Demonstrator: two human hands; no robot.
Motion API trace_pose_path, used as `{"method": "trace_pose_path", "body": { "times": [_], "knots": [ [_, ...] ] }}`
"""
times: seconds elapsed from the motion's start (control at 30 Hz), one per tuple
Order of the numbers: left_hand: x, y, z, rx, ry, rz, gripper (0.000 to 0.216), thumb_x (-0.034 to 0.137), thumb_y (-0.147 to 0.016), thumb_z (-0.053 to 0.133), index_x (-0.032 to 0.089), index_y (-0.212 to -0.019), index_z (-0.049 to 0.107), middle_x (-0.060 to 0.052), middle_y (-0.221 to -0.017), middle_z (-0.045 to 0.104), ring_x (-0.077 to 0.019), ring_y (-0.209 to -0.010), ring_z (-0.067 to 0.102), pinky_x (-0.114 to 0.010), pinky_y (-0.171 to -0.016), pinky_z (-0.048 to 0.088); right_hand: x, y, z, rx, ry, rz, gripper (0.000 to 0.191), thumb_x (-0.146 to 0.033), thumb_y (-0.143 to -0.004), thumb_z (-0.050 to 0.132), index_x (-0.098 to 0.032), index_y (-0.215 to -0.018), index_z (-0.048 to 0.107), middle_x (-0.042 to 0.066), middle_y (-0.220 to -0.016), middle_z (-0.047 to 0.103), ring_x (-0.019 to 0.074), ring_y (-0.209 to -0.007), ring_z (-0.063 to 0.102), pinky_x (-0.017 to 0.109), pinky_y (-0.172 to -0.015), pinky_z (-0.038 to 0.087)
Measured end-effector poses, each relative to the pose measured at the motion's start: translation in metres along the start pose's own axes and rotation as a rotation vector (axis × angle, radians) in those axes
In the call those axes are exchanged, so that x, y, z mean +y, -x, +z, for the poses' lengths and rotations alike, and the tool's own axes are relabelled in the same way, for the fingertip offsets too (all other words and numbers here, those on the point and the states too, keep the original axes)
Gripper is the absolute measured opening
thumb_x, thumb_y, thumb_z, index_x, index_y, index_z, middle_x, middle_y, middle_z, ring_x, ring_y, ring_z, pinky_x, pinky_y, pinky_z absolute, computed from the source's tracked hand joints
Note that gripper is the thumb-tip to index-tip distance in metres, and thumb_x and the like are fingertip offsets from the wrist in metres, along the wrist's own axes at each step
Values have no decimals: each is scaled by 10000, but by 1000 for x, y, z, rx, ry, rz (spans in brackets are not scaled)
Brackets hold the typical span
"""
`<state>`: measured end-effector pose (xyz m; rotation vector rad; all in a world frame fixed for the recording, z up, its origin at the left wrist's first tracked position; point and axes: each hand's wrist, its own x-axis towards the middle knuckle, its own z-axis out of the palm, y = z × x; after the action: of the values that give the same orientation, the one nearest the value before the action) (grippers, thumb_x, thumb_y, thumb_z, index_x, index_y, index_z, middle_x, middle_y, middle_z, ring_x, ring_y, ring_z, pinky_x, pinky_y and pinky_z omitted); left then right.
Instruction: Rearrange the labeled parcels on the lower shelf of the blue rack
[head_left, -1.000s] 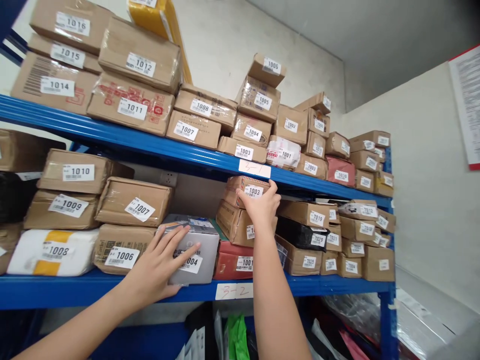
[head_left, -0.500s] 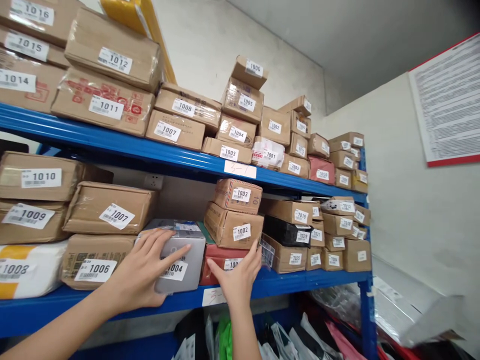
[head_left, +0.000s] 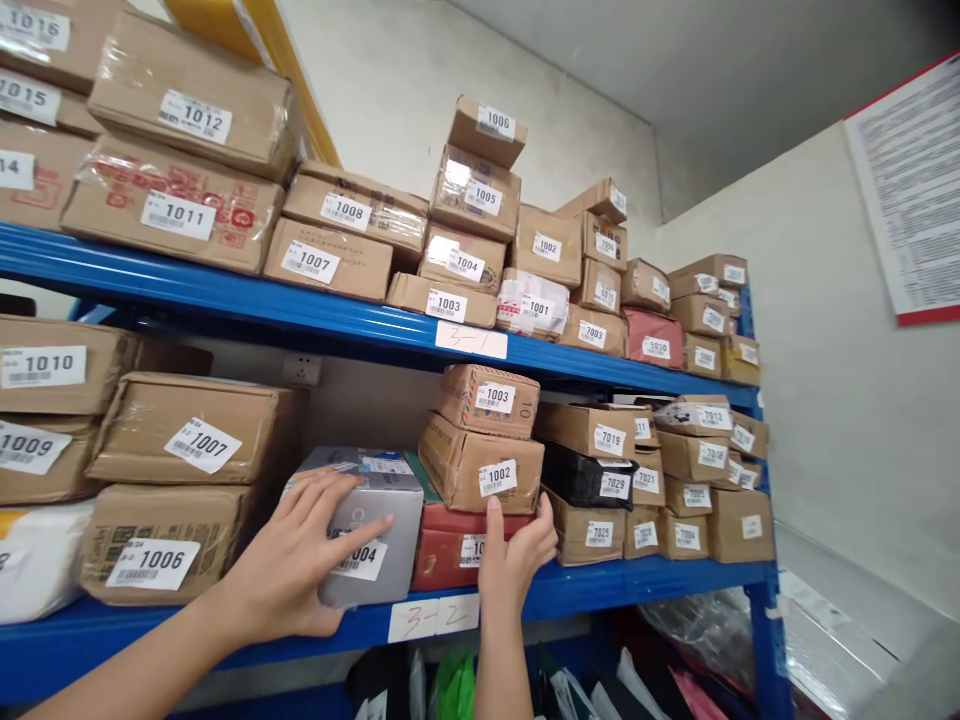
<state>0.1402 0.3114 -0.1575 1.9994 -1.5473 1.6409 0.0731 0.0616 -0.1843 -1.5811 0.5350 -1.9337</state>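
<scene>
My left hand [head_left: 304, 555] lies with fingers spread on the left and front of a grey box [head_left: 401, 540] labelled 1004, partly covering its label. To the right of that box, a red box [head_left: 435, 560] carries a cardboard box [head_left: 457, 480] labelled 1002, with a smaller box [head_left: 454, 400] labelled 1003 on top. My right hand [head_left: 514, 560] is in front of this stack, fingers apart. Its thumb is at the lower front edge of box 1002, its fingers near the right side. It hides part of the red box's label.
Blue shelves [head_left: 360, 325] hold stacked, labelled parcels. Box 1006 [head_left: 217, 525], under box 1007 [head_left: 259, 430], stands left of the grey box. Close on the right are boxes 7019 [head_left: 570, 425] and 7025 [head_left: 566, 525]. Bagged goods [head_left: 454, 685] fill the lower level.
The grey box and the stack beside it have slid right along the shelf, widening the gap to box 1006. Both hands have moved right, and the right thumb is higher. The view has shifted slightly.
</scene>
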Motion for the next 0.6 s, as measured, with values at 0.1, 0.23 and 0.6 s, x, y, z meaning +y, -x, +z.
{"method": "trace_pose_path", "body": {
  "times": [0.1,0.23,0.6],
  "knots": [
    [8,-10,8,-3,-1,17,883,333,-482,752,375,-1328,501,-158,-1350,348,-425,-1208,392,-608,-995,305,10,-12,-3,33,9,15,828,-719,-834,400,-79,-1358,368,293,-1230,491,455,-1171,425,640,-969,314],
    [19,-25,22,-25,31,35,968,389,-456,804,384,-1360,457,-169,-1359,319,-423,-1221,377,-634,-993,304,26,-28,-11,79,24,12,993,-813,-767,390,2,-1335,399,344,-1230,504,501,-1197,429,662,-987,307],
    [19,-22,-8,14,46,-76,717,572,-739,596,377,-1403,410,-143,-1408,327,-384,-1308,358,-667,-1080,235,-14,16,-15,175,-122,-338,853,-486,-768,699,-89,-1435,345,306,-1356,415,478,-1296,378,705,-1017,323]
  ]
}}
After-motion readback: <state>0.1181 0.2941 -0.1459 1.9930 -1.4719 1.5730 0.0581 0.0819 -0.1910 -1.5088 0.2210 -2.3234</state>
